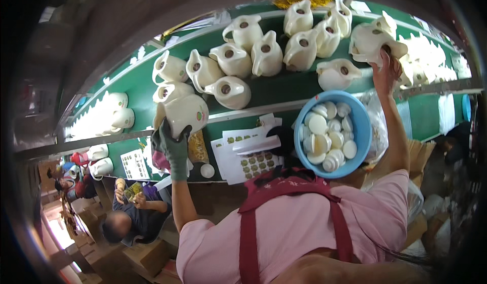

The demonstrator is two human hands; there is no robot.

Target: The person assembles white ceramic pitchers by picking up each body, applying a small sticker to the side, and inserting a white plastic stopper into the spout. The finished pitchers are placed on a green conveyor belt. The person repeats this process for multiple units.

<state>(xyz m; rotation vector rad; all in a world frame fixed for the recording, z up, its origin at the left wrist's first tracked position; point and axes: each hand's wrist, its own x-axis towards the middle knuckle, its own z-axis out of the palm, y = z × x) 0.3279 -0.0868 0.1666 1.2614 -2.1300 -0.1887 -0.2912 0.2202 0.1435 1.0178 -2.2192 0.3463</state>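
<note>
A cream plastic jug (186,112) sits at the near edge of the green conveyor belt (284,88), gripped from below by the gloved left hand (175,149). The bare right hand (385,71) closes on another cream jug (373,43) further along. A blue bowl of white lids (361,131) stands between them, beside the sticker sheets (243,154).

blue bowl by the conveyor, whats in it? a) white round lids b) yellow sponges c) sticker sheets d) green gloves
a: the blue bowl is filled with white round lids piled inside it, while the sticker sheets lie flat beside it on the green ledge.
</note>
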